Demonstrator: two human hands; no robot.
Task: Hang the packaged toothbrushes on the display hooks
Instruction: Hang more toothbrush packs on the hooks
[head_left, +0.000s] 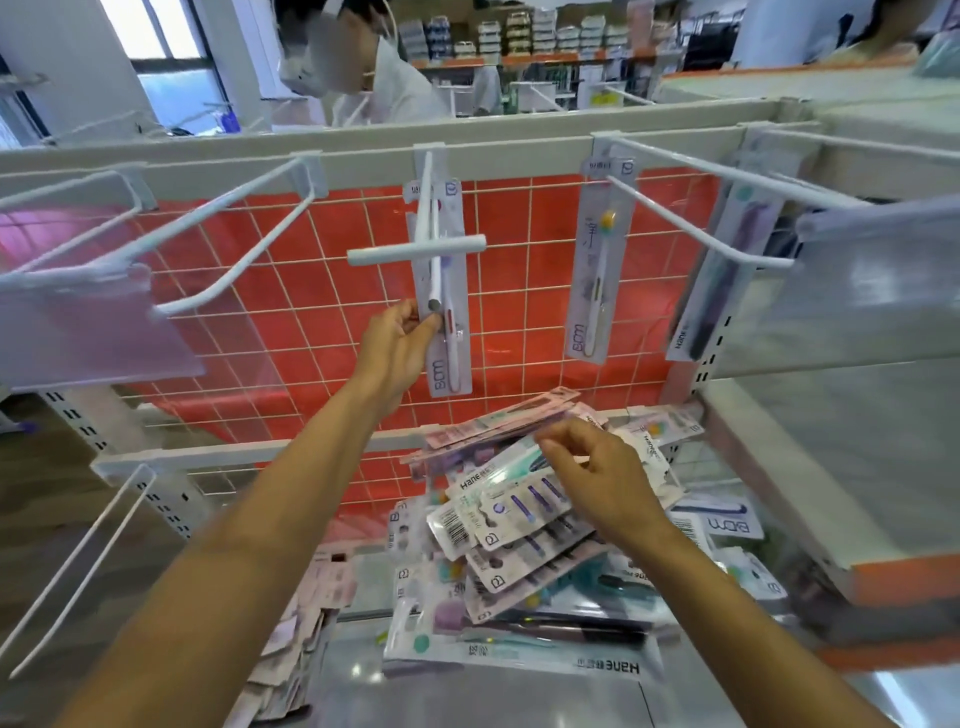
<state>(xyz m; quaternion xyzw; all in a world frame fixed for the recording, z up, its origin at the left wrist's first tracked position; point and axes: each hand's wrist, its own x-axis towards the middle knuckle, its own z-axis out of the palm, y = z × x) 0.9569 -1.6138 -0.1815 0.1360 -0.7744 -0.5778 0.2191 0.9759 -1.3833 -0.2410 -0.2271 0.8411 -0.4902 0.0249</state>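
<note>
In the head view, the centre hook, a white double-wire peg with a crossbar, carries a single-toothbrush pack that hangs flat against the red wire grid behind it. The left hand reaches up just below the centre hook's tip, arm nearly straight, with thumb and fingertips pinching the pack's left edge. This looks meant to steady or square the pack so it hangs straight. Below and right of the centre hook, on the shelf, lies the pile of packaged toothbrushes, fanned loosely so that single packs can be lifted off the top. The right hand sits palm-down over the pile with its wrist bent. Its fingers are curled and it appears to pinch the upper edge of a Hane multi-pack, probably the next one to go up. Right of the centre hook, a second hung pack and a third, darker pack are in place. The hook to its left is bare. Beyond the rail behind the centre hook stands another person.
</note>
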